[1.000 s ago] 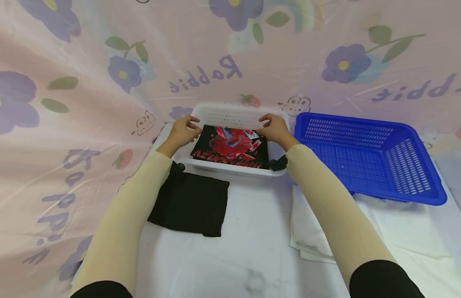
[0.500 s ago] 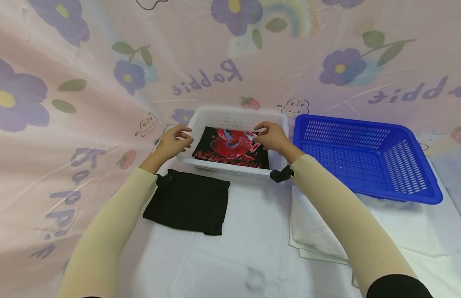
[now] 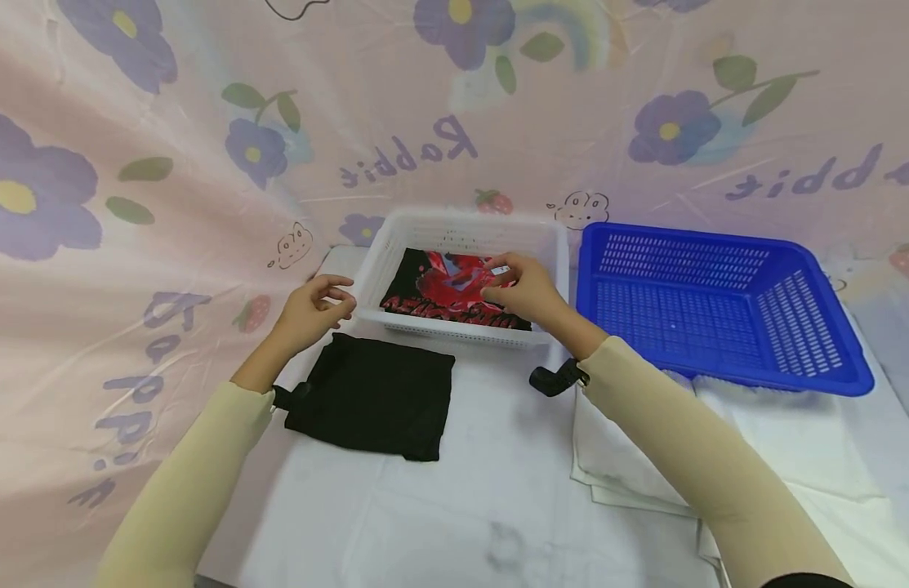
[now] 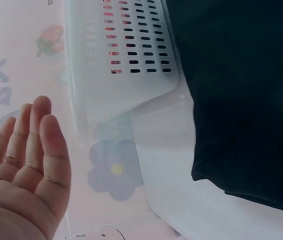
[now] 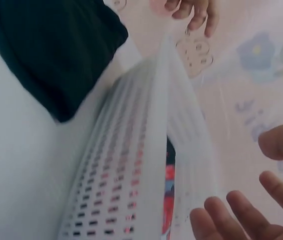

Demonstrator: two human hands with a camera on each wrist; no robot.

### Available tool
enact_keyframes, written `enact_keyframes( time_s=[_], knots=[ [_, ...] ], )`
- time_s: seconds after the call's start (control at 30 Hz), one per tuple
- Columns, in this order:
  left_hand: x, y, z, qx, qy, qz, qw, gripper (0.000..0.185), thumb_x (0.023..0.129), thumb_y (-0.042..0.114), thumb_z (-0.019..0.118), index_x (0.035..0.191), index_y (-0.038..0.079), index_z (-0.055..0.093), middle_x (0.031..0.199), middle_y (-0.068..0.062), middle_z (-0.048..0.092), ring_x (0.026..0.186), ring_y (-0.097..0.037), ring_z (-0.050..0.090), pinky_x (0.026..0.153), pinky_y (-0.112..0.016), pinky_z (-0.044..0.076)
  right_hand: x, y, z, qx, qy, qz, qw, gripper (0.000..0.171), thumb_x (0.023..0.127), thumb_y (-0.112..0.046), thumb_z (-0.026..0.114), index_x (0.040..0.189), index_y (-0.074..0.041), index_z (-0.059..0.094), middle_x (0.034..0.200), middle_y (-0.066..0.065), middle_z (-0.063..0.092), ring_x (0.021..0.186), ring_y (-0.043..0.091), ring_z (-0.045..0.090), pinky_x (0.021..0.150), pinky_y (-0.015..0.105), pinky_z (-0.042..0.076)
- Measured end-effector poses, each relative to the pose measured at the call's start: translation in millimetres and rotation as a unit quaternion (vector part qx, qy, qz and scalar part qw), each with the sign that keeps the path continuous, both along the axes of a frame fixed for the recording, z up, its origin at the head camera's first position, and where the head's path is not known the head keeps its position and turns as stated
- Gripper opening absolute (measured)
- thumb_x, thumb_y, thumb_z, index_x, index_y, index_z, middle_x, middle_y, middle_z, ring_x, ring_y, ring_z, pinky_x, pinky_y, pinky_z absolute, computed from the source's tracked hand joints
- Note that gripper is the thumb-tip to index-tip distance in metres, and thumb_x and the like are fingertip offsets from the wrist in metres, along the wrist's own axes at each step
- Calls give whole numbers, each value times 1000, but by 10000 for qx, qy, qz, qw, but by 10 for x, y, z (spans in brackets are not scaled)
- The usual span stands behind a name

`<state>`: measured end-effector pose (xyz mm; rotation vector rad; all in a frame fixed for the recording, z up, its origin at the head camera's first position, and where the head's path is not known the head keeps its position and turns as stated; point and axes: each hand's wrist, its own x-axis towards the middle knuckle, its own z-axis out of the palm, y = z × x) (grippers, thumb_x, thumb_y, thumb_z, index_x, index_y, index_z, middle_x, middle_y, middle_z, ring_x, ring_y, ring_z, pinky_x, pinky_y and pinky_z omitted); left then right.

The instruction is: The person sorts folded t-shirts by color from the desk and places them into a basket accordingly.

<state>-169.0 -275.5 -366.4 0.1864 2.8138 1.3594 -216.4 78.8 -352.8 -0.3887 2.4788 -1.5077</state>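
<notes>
My right hand (image 3: 523,290) hovers loose-fingered and empty over the folded black shirt with a red print (image 3: 454,291) in the white basket (image 3: 465,227) at the table's far edge. My left hand (image 3: 310,308) hangs relaxed, empty, beside the basket's left rim. White cloth (image 3: 469,498) covers the table; a flowered pink sheet (image 3: 204,114) backs it.

On the surface (image 3: 483,506) two baskets stand side by side at the back — the left basket (image 3: 461,224) holds a folded shirt (image 3: 439,290), the right basket (image 3: 719,302) sits beside it. Before the left basket lies a folded cloth (image 3: 373,396); before the right one — a folded sheet (image 3: 630,469).
</notes>
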Motion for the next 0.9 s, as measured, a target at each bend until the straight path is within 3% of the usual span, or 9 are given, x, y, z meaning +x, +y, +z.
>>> enact_keyframes(
  time_s=[0.1,0.27,0.43,0.6,0.9],
  knots=[
    [89,-22,-8,-144,-195,14,9997,48,94,31,62,135,8,51,114,-15,64,76,-5,65,68,-26,55,96,-23,7,44,244,13,9997,43,85,-20,71,125,-13,58,110,14,65,89,28,64,66,31,54],
    [210,-78,-65,-361,-381,42,9986,49,93,31,63,135,10,50,118,-17,63,85,-20,66,67,-25,53,229,-41,-26,-21,447,45,9990,41,84,-21,72,123,-15,60,113,17,64,94,29,64,71,36,55],
    [312,-140,-136,-505,-357,-71,9981,50,93,28,64,136,9,49,120,-19,63,89,-23,65,67,-23,53,362,-59,-37,-196,658,89,9976,39,84,-19,73,121,-14,61,111,18,66,87,29,65,72,36,55],
    [356,-195,-197,-668,-385,-132,9969,51,93,30,64,137,10,48,122,-18,63,96,-28,64,72,-26,52,498,-70,-53,-440,706,157,9964,40,82,-15,74,120,-14,61,107,17,67,83,25,66,72,34,56],
    [418,-335,-334,-972,-492,-154,9939,51,92,34,65,136,13,50,124,-18,61,103,-33,62,81,-39,52,774,-118,-172,-806,554,480,9940,42,81,-9,73,121,-13,62,112,18,66,92,27,68,80,38,57]
  ],
)
